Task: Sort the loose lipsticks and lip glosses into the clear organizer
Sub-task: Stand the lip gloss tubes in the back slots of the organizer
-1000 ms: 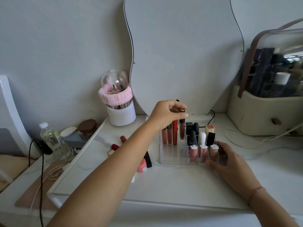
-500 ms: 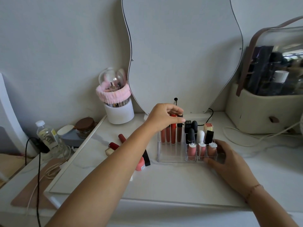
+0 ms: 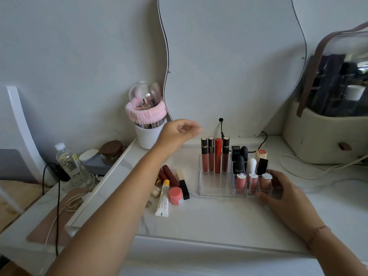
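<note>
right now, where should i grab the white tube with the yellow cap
Pinch the white tube near the flat bottom end, from above with the left hand. It lies flat, yellow cap pointing away; the pink jar crowds its upper right side, the bottom end is free.

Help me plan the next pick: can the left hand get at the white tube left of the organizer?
Probably yes: the left hand hovers empty, and the white tube lies uncovered beside its forearm, left of the clear organizer that the right hand holds.
</note>
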